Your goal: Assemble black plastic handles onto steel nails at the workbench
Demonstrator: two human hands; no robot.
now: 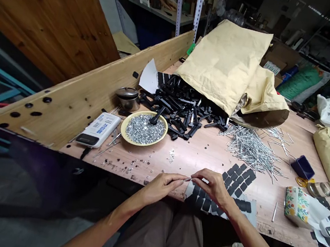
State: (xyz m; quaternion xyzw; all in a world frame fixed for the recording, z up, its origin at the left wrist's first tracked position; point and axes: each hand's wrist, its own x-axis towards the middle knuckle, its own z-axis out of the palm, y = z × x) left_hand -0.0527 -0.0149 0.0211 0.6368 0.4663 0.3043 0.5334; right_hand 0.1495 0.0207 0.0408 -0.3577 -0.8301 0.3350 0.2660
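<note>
My left hand (159, 186) and my right hand (213, 186) meet fingertip to fingertip over the table's front edge. Both are closed in a pinch. A small, thin, light-coloured piece shows between the fingertips, too small to name. Under my right hand lies a grey sheet (252, 210) bearing rows of black pads (242, 179). Left of my hands is a small cluster of metal nuts (171, 155). Beyond it stands a yellow bowl (123, 131) full of small shiny metal pieces, with a black plastic part (157, 115) resting on top.
Black plastic parts (189, 117) spill from a large paper sack (225, 62). Thin metal rods (250, 147) lie heaped at right. A white box-shaped device (99, 130) sits near the wooden side board (70, 108). Far right are a blue tray (302, 166), a glass jar (325, 189) and a floral box (296, 205).
</note>
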